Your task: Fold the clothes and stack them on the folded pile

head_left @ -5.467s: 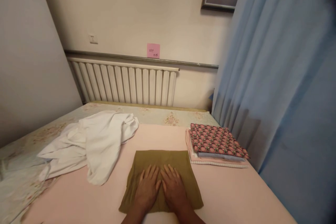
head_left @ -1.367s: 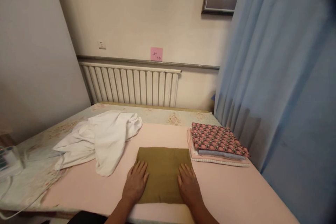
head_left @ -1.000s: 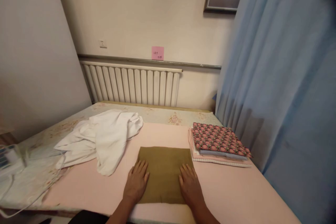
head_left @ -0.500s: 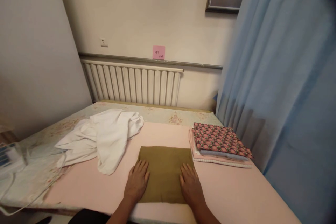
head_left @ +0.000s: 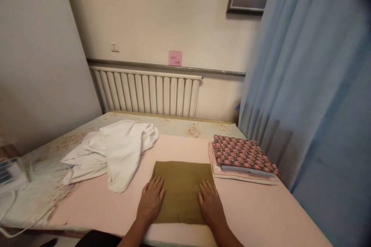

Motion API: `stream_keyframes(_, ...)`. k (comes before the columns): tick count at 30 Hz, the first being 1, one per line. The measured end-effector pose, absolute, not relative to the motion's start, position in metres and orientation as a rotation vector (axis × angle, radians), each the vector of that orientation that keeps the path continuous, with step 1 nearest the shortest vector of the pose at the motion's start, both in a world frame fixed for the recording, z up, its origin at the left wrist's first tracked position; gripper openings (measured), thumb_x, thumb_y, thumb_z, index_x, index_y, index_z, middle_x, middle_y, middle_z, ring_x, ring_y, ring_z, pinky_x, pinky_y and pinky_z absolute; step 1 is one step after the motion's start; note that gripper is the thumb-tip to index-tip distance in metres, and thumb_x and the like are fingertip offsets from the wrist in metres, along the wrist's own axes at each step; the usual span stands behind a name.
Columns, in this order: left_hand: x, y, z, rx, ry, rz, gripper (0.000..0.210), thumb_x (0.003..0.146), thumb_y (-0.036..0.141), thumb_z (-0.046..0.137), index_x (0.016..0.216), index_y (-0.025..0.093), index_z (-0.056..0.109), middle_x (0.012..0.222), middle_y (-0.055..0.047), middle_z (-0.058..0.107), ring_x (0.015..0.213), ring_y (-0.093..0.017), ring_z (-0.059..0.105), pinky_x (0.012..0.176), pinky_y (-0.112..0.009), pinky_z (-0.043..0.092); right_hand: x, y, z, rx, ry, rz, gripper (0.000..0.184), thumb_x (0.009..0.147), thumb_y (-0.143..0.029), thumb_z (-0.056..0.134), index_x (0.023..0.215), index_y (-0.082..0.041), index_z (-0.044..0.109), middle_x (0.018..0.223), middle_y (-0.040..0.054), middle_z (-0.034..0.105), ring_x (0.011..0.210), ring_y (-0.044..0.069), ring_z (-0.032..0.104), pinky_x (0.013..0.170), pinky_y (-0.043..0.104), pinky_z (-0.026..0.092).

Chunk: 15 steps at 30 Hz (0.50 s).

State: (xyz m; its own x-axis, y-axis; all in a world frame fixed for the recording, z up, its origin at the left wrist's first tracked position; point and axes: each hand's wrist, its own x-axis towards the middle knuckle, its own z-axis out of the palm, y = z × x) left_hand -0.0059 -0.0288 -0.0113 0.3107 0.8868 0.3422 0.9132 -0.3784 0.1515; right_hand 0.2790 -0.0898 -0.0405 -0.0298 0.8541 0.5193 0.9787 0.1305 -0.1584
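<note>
Olive cloth (head_left: 182,195) is lying flat on a pink cover (head_left: 255,208), left hand (head_left: 150,200) and right hand (head_left: 210,201) resting along its sides; its margins are passing beneath the fingers (head_left: 157,182), which are lying extended, slightly apart.

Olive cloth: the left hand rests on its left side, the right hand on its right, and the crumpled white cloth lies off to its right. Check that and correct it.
One error: in the head view, the crumpled white cloth lies off to the left of the olive cloth. The left hand and right hand rest as you say.
</note>
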Motion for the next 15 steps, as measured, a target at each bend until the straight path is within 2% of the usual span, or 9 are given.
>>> stream_keyframes(15,-0.0063,-0.0272,-0.0138,-2.487,-1.733,-0.601,0.045,0.096,0.038,0.035,0.135,0.022,0.052,0.144,-0.005,0.05,0.136,-0.023,0.04,0.11,-0.046,0.031,0.2805,-0.0885,-0.0441,-1.73,-1.921,-0.362,0.038,0.094,-0.026,0.044,0.129,-0.019,0.058,0.134,0.0079,0.058,0.129,0.027,0.047,0.108,0.045,0.034)
